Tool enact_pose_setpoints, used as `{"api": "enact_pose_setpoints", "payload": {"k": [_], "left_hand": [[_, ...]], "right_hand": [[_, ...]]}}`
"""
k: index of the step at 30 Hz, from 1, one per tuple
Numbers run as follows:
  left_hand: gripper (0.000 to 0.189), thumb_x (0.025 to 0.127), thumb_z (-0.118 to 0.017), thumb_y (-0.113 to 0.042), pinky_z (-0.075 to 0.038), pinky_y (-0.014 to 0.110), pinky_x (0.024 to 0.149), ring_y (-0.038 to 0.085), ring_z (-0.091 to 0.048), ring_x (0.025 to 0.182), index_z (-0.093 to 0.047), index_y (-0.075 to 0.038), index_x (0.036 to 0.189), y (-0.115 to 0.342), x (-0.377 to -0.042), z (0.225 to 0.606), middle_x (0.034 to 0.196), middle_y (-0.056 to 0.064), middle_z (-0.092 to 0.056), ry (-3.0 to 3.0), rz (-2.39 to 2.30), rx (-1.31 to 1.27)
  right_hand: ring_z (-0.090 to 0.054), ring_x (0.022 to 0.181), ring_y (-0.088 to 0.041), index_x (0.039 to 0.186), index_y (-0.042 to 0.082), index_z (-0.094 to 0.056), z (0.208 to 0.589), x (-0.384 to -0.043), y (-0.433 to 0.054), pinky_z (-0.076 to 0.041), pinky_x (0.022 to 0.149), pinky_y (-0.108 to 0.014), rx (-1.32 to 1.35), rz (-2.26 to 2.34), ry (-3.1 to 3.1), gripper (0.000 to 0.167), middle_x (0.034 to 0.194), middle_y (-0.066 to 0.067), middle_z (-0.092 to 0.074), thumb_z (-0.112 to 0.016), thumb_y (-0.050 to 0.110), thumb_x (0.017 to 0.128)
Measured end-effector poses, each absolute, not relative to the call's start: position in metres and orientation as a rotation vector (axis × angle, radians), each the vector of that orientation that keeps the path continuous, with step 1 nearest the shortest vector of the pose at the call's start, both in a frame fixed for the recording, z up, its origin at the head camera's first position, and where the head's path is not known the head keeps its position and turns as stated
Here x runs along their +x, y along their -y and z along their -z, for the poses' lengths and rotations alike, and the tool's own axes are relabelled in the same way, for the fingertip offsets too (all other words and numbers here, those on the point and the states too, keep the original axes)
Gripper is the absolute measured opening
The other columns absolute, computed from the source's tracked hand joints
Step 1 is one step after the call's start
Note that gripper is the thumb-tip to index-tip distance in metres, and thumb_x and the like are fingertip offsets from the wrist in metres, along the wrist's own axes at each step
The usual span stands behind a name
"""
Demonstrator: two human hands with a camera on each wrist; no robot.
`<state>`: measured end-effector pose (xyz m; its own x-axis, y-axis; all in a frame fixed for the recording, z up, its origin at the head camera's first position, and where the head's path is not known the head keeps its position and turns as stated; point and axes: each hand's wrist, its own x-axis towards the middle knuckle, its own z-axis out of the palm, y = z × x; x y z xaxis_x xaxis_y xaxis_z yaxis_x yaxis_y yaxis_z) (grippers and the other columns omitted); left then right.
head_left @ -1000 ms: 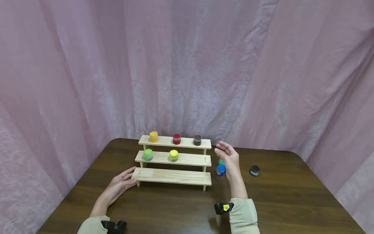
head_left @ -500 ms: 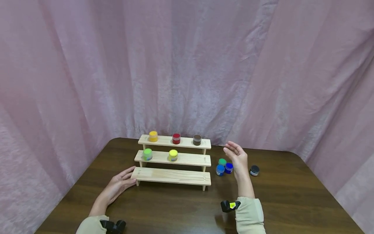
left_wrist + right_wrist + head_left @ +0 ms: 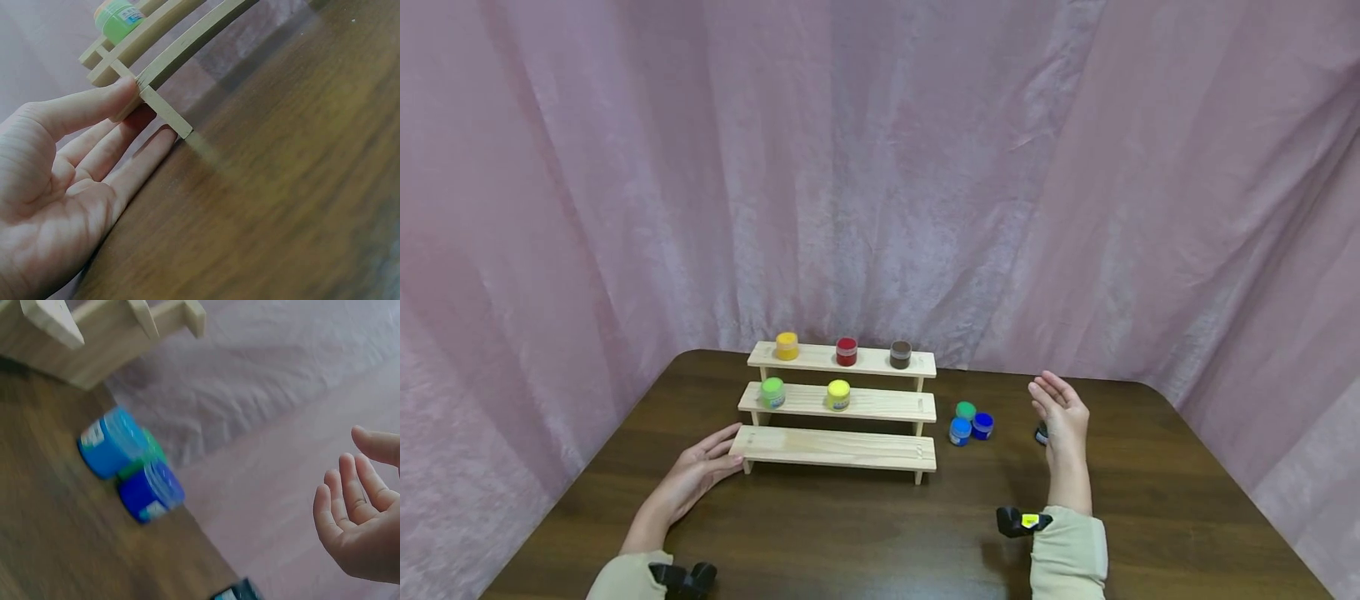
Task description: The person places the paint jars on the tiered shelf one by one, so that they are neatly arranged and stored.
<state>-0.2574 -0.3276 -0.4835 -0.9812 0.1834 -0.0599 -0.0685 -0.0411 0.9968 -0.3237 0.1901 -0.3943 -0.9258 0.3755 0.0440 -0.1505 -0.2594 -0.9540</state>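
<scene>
A three-step wooden display stand [image 3: 835, 447] stands on the table. My left hand [image 3: 688, 482] holds the left end of its lowest step; in the left wrist view the thumb [image 3: 94, 106] lies against the step's end and the other fingers reach below and behind it. My right hand [image 3: 1063, 423] hovers over the right part of the table with nothing in it, fingers slightly bent. Behind it a black-lidded jar [image 3: 1041, 434] is mostly hidden. Left of that hand, a light blue paint jar [image 3: 960, 432], a dark blue jar [image 3: 982, 427] and a green jar [image 3: 966, 410] stand close together.
On the top step are an orange-yellow jar [image 3: 787, 346], a red jar [image 3: 846, 352] and a brown jar [image 3: 900, 354]. The middle step bears a light green jar [image 3: 772, 392] and a yellow jar [image 3: 838, 395]. A pink curtain [image 3: 880, 183] hangs behind the table [image 3: 850, 533].
My right hand has moved right, away from the blue and green jars, and now covers most of the black-lidded jar. My left hand stays at the stand's end.
</scene>
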Motion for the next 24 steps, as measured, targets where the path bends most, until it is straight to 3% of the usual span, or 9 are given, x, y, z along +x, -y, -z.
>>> {"api": "enact_pose_setpoints", "payload": {"k": [16,20,24], "left_hand": [[0.077,0.096,-0.059,-0.009,-0.051,0.016,0.095,-0.003,-0.061,0.109,-0.012,-0.001,0.156,0.329,-0.256,0.482,0.130,-0.004,-0.052,-2.059,-2.122,0.125],[0.078,0.095,-0.060,-0.010,-0.051,0.015,0.095,-0.004,-0.060,0.109,-0.012,-0.002,0.156,0.329,-0.257,0.481,0.132,-0.003,-0.052,-2.064,-2.109,0.106],[0.078,0.096,-0.060,-0.011,-0.050,0.015,0.096,-0.004,-0.060,0.109,-0.012,-0.003,0.157,0.329,-0.257,0.481,0.133,-0.002,-0.052,-2.070,-2.095,0.095]], "right_hand": [[-0.059,0.077,0.011,0.088,0.031,-0.064,0.430,-0.324,-0.226,-0.048,0.077,-0.012,-0.492,-2.164,1.651,0.026,0.076,0.026,-0.064,-0.067,0.006,0.090],[-0.056,0.079,0.012,0.092,0.029,-0.062,0.440,-0.328,-0.227,-0.046,0.076,-0.012,-0.526,-2.119,1.706,0.023,0.075,0.029,-0.061,-0.068,0.007,0.089],[-0.051,0.097,0.004,0.114,0.018,-0.063,0.451,-0.332,-0.228,-0.043,0.076,-0.009,-0.576,-2.036,1.794,0.025,0.086,0.028,-0.057,-0.068,0.011,0.090]]}}
